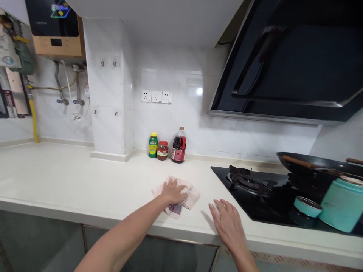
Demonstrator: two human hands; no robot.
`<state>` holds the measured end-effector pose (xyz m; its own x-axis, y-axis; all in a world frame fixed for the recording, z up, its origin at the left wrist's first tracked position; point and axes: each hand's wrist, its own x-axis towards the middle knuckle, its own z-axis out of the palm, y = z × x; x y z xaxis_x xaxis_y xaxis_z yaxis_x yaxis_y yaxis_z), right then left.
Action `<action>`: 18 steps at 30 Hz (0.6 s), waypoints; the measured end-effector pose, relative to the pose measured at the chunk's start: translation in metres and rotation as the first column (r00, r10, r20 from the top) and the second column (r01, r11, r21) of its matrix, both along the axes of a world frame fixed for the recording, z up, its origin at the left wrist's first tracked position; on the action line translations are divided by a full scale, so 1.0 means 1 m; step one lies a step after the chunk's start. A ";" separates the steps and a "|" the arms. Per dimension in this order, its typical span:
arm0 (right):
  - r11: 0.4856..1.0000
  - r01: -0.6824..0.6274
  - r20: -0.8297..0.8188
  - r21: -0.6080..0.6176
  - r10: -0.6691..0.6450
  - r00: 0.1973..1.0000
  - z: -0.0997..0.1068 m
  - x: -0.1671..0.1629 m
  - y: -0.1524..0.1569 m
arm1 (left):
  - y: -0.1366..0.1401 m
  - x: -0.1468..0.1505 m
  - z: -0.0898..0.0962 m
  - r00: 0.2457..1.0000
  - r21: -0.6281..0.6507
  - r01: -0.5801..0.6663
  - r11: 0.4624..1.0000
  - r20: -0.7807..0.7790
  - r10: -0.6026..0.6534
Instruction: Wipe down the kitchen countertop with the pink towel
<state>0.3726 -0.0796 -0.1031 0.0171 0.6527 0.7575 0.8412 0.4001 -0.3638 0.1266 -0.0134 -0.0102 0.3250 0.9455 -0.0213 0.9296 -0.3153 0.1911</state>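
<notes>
My left hand (pixel 173 192) lies on a crumpled pale pink cloth (pixel 192 196) on the white countertop (pixel 113 185). Its fingers are spread over the fabric, pressing it against the surface. A darker purple patch of the cloth shows below the palm. To the right, my right hand (pixel 228 223) is open over the counter's front part, between the cloth and the black gas stove (pixel 261 206). Nothing is in it, and its fingers are loosely extended. Whether its fingertips touch the counter I cannot tell.
Against the back wall stand a green bottle with yellow cap (pixel 152 145), a red-lidded jar (pixel 162 151) and a dark sauce bottle (pixel 178 146). The stove bears a wok (pixel 320 165), a turquoise canister (pixel 342 206) and its small turquoise lid (pixel 307 206). A range hood (pixel 283 71) overhangs it.
</notes>
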 end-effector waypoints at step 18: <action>0.940 -0.192 -0.343 -0.281 0.088 0.935 -0.002 0.044 0.018 | -0.115 0.036 -0.007 0.830 -0.002 0.518 0.855 0.245 -0.502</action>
<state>0.4169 -0.0612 -0.1054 0.1162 0.8642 0.4895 0.6014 0.3310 -0.7272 0.1628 -0.1283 -0.0177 0.7637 0.6431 0.0570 0.5681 -0.7113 0.4139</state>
